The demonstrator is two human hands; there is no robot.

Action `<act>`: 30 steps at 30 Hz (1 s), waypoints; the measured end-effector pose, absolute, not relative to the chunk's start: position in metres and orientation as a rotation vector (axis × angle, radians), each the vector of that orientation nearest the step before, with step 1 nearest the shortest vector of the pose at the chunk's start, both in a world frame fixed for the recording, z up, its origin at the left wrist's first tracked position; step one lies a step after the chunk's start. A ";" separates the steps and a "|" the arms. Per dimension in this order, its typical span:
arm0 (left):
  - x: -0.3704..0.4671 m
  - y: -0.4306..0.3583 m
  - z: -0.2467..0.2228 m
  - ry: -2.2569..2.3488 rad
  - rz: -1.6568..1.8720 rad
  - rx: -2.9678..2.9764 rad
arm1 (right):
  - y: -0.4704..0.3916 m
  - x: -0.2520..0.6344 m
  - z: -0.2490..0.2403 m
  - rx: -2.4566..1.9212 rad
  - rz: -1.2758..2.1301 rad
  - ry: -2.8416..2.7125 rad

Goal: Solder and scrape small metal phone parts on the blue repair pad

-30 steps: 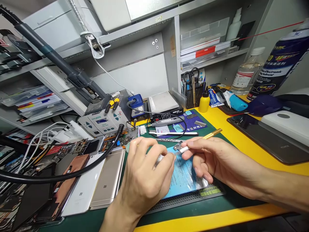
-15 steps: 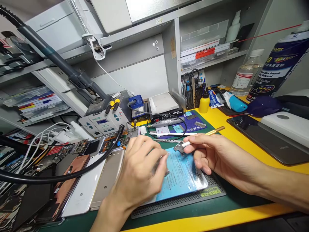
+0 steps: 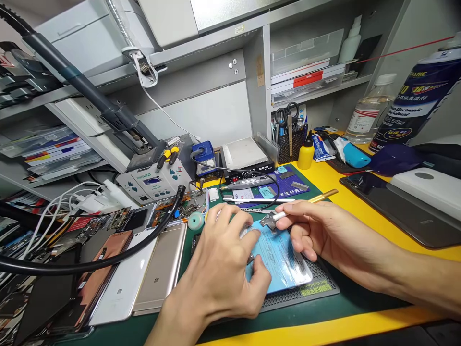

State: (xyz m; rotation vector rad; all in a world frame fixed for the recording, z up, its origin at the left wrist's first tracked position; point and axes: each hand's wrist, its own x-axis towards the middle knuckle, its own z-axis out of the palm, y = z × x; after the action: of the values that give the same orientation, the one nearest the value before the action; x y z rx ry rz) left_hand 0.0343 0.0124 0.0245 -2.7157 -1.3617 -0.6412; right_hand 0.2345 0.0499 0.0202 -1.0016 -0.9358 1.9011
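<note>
My right hand pinches a slim stick-like tool with a gold handle and a white lower part. At its lower end is a small dark metallic piece; I cannot tell if it belongs to the tool. Below lies a glossy blue packet with printed text. My left hand is over the packet's left part, its fingers curled and the thumb apart from the index finger. A small dark thing shows in that gap. The left fingertips are partly hidden.
A grey honeycomb mat lies under the packet. Phones line the left side, crossed by a black hose. Behind are a soldering station, a yellow bottle and a round mint-green thing. A dark phone lies right.
My left hand has shifted right over the packet, and its thumb has parted from the index finger. The round mint-green thing now shows behind it. My right hand has barely moved.
</note>
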 end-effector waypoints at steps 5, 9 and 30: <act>0.025 0.018 0.024 -1.382 -0.863 -2.660 | 0.051 0.234 0.018 -1.026 1.900 -0.903; 0.016 0.023 0.026 -1.481 -1.038 -2.560 | 0.051 0.234 0.017 -1.047 1.906 -0.920; 0.037 0.020 0.034 -2.017 -1.492 -2.681 | 0.047 0.234 0.014 -0.929 1.939 -0.963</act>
State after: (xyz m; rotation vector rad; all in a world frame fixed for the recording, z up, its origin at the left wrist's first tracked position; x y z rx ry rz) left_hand 0.0371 0.0200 0.0336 -2.6809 -2.0166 -1.4919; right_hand 0.2336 0.0469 0.0143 -0.9288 -0.9628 1.9387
